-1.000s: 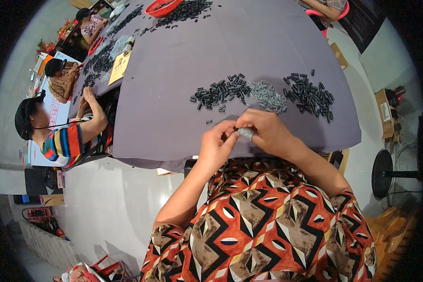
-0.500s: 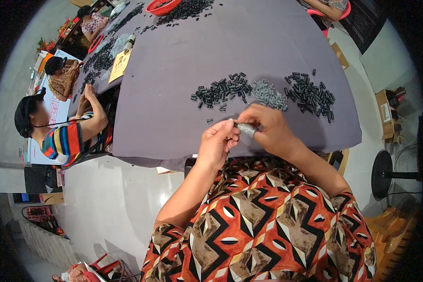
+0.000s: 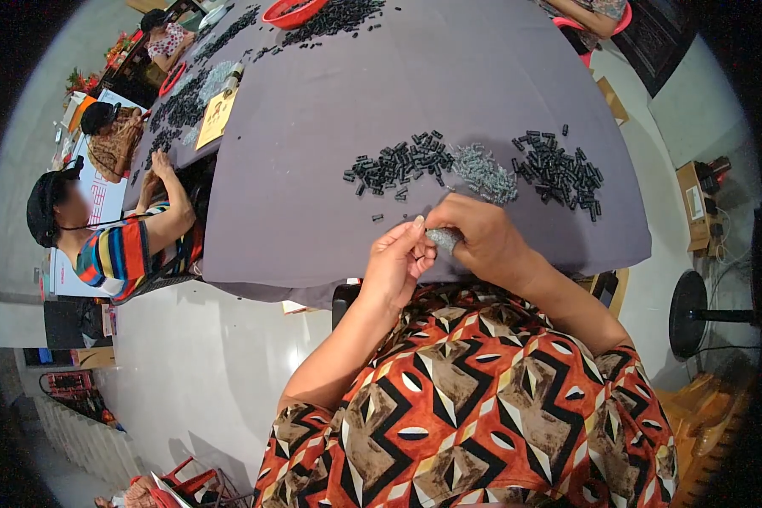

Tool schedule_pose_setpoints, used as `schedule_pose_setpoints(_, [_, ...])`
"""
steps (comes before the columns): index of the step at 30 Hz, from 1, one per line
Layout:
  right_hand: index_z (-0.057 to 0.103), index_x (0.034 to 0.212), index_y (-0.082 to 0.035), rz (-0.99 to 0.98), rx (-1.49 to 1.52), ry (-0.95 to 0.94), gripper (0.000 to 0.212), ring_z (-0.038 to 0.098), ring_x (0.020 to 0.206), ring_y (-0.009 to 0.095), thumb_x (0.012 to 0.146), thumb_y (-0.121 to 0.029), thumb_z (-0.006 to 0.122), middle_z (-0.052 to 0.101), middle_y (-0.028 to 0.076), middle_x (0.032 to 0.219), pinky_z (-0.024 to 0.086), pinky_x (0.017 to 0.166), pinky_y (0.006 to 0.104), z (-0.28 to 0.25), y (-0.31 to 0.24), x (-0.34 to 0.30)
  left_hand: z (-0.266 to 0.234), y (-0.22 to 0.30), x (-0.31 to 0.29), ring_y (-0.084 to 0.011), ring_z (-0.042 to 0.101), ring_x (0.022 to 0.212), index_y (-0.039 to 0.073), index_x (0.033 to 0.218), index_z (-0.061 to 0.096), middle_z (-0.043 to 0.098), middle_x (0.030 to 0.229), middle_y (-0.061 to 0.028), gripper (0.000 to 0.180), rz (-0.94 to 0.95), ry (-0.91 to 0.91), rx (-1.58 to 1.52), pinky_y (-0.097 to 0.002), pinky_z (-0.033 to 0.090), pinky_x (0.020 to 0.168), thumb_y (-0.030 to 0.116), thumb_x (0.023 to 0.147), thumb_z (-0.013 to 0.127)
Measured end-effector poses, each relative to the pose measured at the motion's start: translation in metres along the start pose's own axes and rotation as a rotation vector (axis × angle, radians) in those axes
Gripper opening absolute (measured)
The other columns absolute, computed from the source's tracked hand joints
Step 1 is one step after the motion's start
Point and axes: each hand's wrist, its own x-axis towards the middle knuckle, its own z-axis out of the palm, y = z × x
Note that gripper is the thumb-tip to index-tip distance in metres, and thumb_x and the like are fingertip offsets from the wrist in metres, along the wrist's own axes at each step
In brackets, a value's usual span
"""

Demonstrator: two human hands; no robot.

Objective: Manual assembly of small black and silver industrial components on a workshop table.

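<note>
where right hand [image 3: 483, 236] curls loosely, grey clump [image 3: 443, 240] nestles

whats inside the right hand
A silvery-grey clump shows at the left edge of the right hand; the rest, deeper under the curled fingers, is covered and cannot be seen.

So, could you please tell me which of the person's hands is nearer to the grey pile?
Right. The right hand is just on the near side of the grey pile; the left hand is farther off, to its near left.
</note>
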Motion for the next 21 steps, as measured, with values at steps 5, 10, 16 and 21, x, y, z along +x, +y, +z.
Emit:
schedule_pose_setpoints(5, [0.059, 0.092, -0.003, 0.020, 0.020, 0.018, 0.023, 0.061, 0.072, 0.027, 0.073, 0.008, 0.061, 0.059, 0.011, 0.081, 0.048, 0.063, 0.0328, -0.0021, 0.0006, 0.0014, 0.0015, 0.0002, -0.0015, -0.0132, 0.059, 0.062, 0.003, 0.096, 0.060, 0.061, 0.074, -0.0052, 0.018, -0.068, -0.008, -0.028, -0.0246, 0.051, 0.056, 0.020, 0.098, 0.054])
schedule_pose_setpoints(10, [0.059, 0.090, -0.003, 0.003, 0.005, 0.017, 0.019, 0.061, 0.071, 0.027, 0.074, 0.006, 0.063, 0.058, 0.011, 0.080, 0.048, 0.062, 0.0327, -0.0019, -0.0009, 0.0018, 0.0049, 0.0007, -0.0013, -0.0116, 0.059, 0.062, 0.005, 0.087, 0.062, 0.063, 0.073, -0.0029, 0.021, -0.081, 0.003, -0.084, -0.0236, 0.049, 0.056, 0.025, 0.095, 0.061])
schedule_pose_setpoints(16, [0.058, 0.090, -0.002, -0.003, -0.007, 0.020, 0.019, 0.061, 0.073, 0.028, 0.074, 0.006, 0.064, 0.059, 0.011, 0.081, 0.048, 0.063, 0.0333, -0.0003, -0.0005, -0.0004, 0.0063, 0.0008, -0.0026, -0.0118, 0.059, 0.063, 0.006, 0.087, 0.061, 0.061, 0.072, -0.0025, 0.022, -0.102, 0.010, -0.101, -0.0237, 0.049, 0.056, 0.026, 0.096, 0.060])
schedule_pose_setpoints(21, [0.059, 0.090, -0.002, -0.019, -0.004, 0.016, 0.017, 0.061, 0.071, 0.024, 0.076, 0.005, 0.064, 0.059, 0.010, 0.081, 0.048, 0.062, 0.0323, 0.0008, 0.0016, -0.0006, 0.0055, -0.0021, -0.0042, -0.0117, 0.059, 0.063, 0.005, 0.087, 0.061, 0.062, 0.072, -0.0026, 0.022, -0.080, 0.000, -0.087, -0.0231, 0.049, 0.056, 0.025, 0.096, 0.059])
